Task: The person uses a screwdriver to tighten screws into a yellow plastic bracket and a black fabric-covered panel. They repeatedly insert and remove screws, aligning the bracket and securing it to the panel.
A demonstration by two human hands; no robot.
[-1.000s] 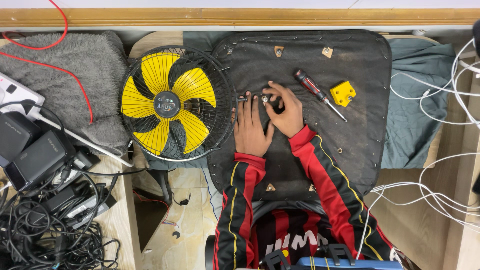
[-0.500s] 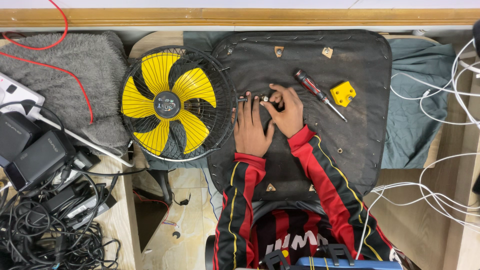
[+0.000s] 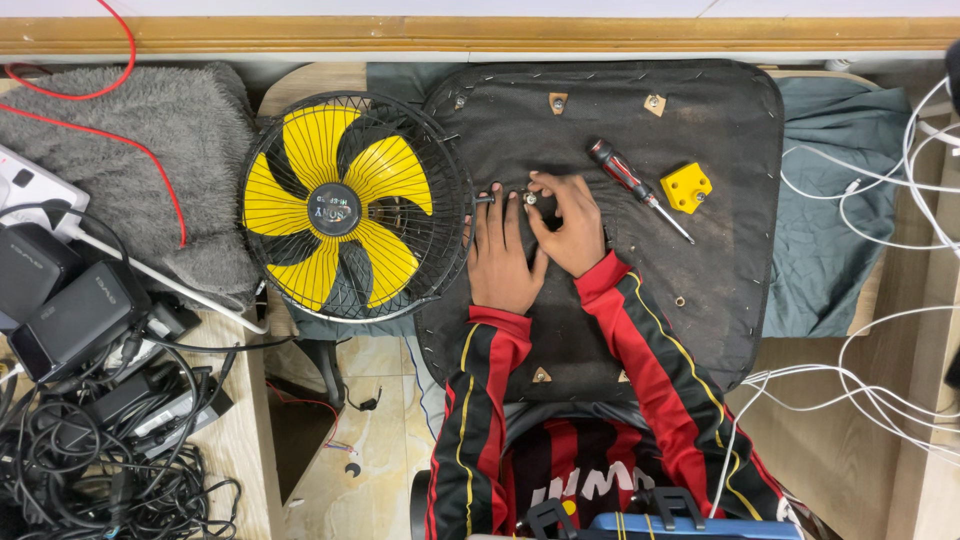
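A single head-worn camera looks almost straight down from above the person, fairly close. It frames the black fabric panel (image 3: 600,240) at centre, the yellow fan (image 3: 345,207) left, and white cables (image 3: 880,390) right. The wooden strip along the top is probably a wall edge.

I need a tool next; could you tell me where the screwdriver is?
The screwdriver lies on the black pad, just right of the right hand, beside the yellow block.

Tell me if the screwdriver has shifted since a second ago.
No. The screwdriver lies as before, slanted between the right hand and the yellow block.
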